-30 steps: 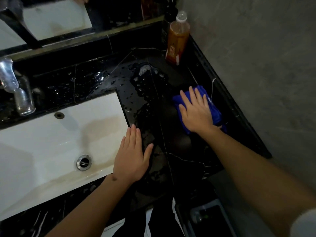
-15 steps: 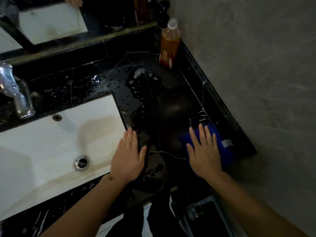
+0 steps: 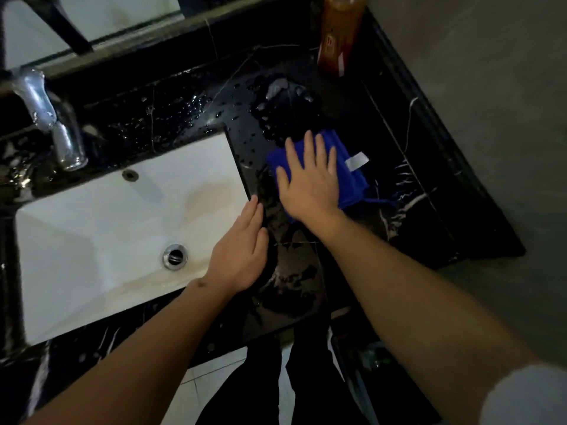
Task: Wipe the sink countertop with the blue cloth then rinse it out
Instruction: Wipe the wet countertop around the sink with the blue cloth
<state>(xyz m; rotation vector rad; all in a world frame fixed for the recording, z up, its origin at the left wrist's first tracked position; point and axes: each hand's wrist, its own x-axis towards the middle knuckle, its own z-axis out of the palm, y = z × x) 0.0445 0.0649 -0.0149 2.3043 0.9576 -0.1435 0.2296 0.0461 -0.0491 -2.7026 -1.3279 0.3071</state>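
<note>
The countertop is showing as glossy black veined stone, beaded with water toward the upper centre of the frame. The sink is looking smooth, white and glazed. The faucet is gleaming as polished metal. The blue cloth is appearing soft and matt.

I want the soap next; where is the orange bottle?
In the head view, the orange bottle stands at the countertop's back right corner, beyond the blue cloth.

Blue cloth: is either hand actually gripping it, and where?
No grip. The right hand lies flat, fingers spread, pressing the blue cloth onto the countertop. The left hand rests empty at the sink edge.
</note>
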